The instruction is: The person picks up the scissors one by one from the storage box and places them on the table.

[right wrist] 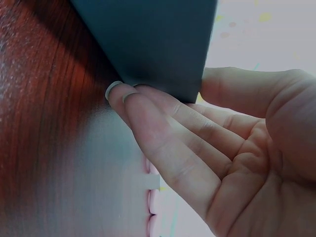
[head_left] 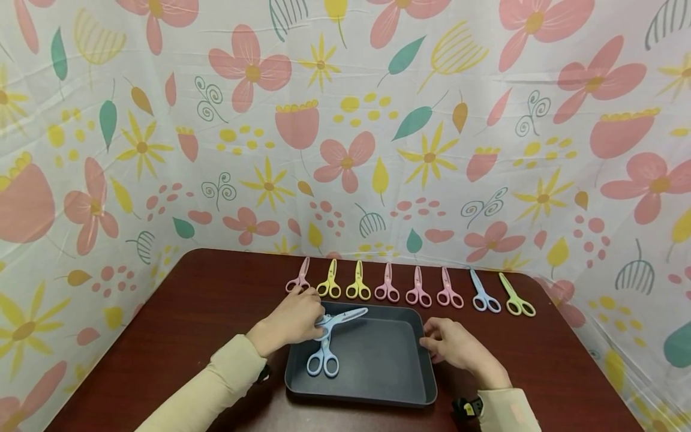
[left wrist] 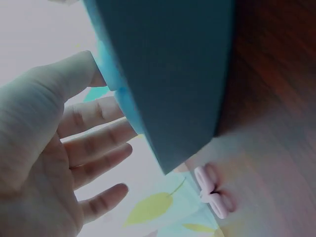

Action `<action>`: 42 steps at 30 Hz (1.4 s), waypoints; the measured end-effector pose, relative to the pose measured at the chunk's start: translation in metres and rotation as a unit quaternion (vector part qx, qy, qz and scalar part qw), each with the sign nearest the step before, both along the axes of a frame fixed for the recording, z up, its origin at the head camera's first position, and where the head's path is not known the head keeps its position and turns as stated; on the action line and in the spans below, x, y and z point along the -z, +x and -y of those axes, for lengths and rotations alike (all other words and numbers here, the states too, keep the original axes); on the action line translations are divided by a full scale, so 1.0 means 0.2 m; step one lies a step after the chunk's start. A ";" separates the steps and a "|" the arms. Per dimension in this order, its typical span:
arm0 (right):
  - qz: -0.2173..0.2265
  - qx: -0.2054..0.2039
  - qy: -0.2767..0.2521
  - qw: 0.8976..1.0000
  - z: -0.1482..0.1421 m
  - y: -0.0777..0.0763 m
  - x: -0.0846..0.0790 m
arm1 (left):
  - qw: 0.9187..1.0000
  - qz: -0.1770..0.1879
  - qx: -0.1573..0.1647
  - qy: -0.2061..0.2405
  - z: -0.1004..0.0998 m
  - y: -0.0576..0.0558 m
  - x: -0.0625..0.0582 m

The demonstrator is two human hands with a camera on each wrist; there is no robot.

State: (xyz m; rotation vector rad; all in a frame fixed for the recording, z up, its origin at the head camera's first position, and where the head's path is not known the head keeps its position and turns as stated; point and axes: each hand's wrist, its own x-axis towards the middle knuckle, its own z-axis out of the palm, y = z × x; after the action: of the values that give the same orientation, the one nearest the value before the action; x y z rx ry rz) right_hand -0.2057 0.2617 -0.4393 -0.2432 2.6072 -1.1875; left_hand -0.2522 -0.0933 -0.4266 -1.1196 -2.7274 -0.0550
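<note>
A dark grey tray [head_left: 378,360] stands on the table in front of me. At its upper left, my left hand [head_left: 291,318] pinches blue scissors [head_left: 351,315] by the handle, between thumb and index finger, their blades pointing right over the tray. A second pair of blue scissors [head_left: 323,363] lies in the tray's left part, handles toward me, partly overlapped by the held pair. In the left wrist view, blue handles [left wrist: 129,111] show at the tray's rim. My right hand [head_left: 453,345] holds the tray's right side, thumb at the rim and fingers [right wrist: 158,126] against the outer wall.
Along the table's back edge lies a row of scissors: pink [head_left: 387,285], yellow [head_left: 358,282], blue [head_left: 484,294] and yellow-green [head_left: 517,297] ones. The leftmost pink pair [head_left: 302,276] is close behind my left hand. A flower-patterned cloth [head_left: 345,162] hangs behind the dark red-brown table [head_left: 216,288].
</note>
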 end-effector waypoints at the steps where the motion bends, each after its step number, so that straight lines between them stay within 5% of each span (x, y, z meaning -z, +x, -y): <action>1: -0.001 -0.001 -0.001 1.000 0.00 0.00 0.00 | 1.000 0.001 -0.003 0.010 0.00 0.00 -0.01; 9: -0.003 -0.001 -0.002 1.000 0.01 0.00 0.00 | 0.997 0.007 -0.021 0.069 0.04 -0.01 -0.03; 23: 0.005 0.010 0.004 1.000 0.01 0.00 0.00 | 0.991 0.033 -0.091 0.098 0.17 -0.06 -0.06; 42: -0.005 0.000 0.002 1.000 0.00 0.00 0.00 | 0.968 0.053 -0.195 0.150 0.46 -0.30 -0.02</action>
State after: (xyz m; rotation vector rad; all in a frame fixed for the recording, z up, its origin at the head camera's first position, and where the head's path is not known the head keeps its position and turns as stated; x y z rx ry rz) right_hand -0.2056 0.2612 -0.4400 -0.2497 2.6170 -1.1832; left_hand -0.3117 -0.1859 -0.4235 -0.5023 -2.8507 -0.4621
